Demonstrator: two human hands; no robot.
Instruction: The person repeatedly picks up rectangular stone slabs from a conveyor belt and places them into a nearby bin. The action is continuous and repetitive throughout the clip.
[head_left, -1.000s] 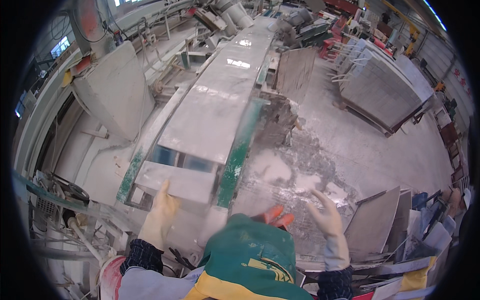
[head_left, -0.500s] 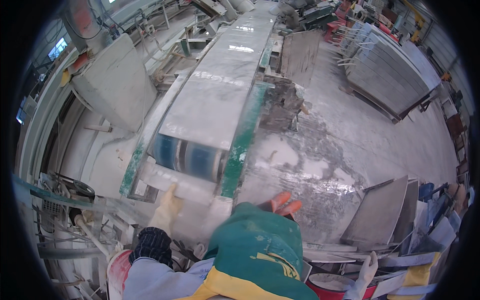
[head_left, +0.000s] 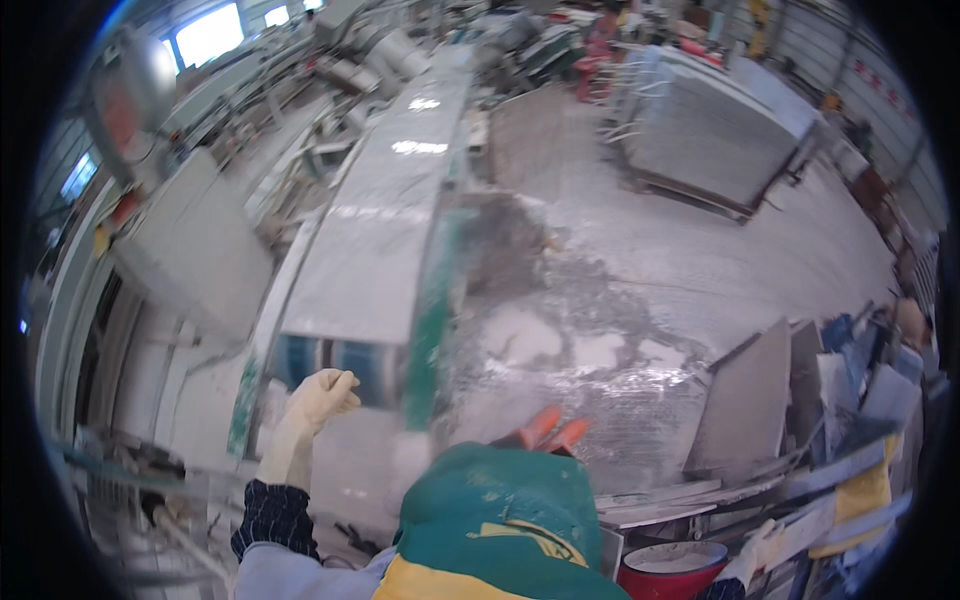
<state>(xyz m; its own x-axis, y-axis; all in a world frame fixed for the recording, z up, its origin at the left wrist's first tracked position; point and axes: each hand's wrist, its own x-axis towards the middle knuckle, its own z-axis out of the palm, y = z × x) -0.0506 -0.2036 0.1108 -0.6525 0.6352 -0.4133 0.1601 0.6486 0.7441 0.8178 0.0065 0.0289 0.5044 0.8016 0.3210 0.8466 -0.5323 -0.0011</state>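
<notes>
While the gloved left hand (head_left: 322,402) holds its fingers curled narrow, seemingly empty, by blue rollers (head_left: 362,370), a wet slab (head_left: 362,272) lies beyond those fingertips, apparently roller-borne for support, and the right hand (head_left: 765,547), grip unclear, meets a pale strip (head_left: 806,530).

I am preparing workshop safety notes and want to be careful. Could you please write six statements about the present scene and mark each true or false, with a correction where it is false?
1. The left hand and the right hand both wear pale gloves. True.
2. The left hand is spread flat. False: it is curled.
3. The red tub is near the right hand. True.
4. The footwear is black. False: it is orange.
5. The apron is partly green, partly yellow. True.
6. The blue sections show at the far end of the long pale surface. False: they show at its near end.
</notes>
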